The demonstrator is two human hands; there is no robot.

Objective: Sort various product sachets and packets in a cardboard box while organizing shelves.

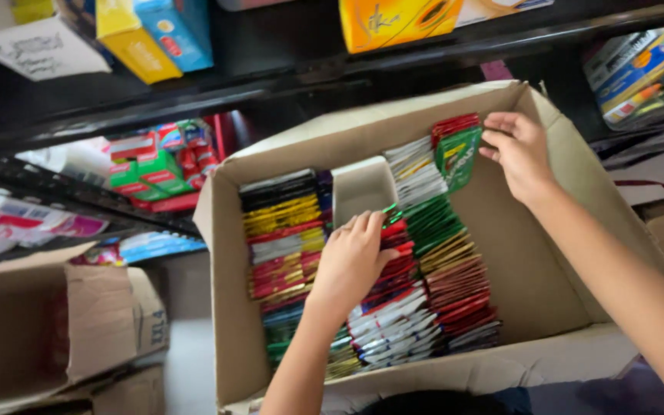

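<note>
Green packet [459,157] atop boxed sachets [286,230]

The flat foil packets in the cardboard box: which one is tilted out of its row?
The green foil packet at the far end, beside the right hand.

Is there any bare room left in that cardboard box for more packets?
Yes. The cardboard box has a bare strip of floor between the right row of packets and its right wall, and a gap behind the middle row. The left side is packed tight, where the left hand rests.
</note>
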